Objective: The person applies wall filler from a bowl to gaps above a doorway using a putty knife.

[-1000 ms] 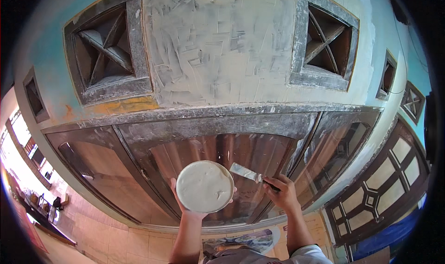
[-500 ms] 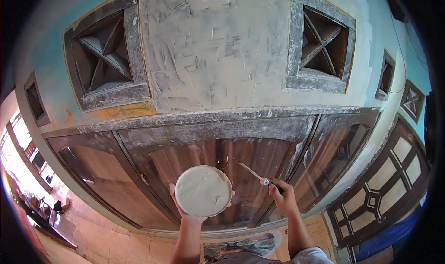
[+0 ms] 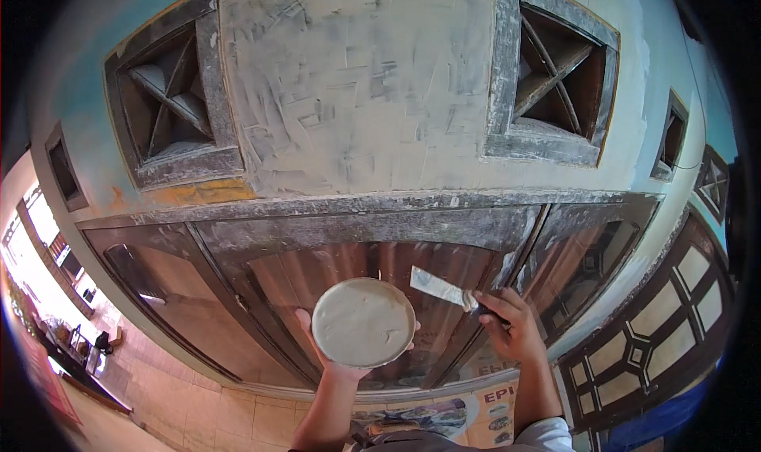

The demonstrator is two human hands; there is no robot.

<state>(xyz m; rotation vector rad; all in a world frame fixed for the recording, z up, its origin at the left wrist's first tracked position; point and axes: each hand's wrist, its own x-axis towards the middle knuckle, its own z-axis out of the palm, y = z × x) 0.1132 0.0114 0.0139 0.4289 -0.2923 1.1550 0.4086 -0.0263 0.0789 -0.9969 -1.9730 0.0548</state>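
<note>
- One round tub (image 3: 363,364) of paste
- One putty knife (image 3: 437,286)
- Two hands (image 3: 514,323)
- Two big wooden wall vents (image 3: 172,101)
- Three smaller wall vents (image 3: 66,169)
- Three big glass panes (image 3: 178,313)
- One dark wooden door (image 3: 636,343)

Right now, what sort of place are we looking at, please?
Probably a house or similar building under renovation: the wall is patchily coated, a dark vent frame is marked with white, and a flat-bladed scraper is held near pale paste.
</note>
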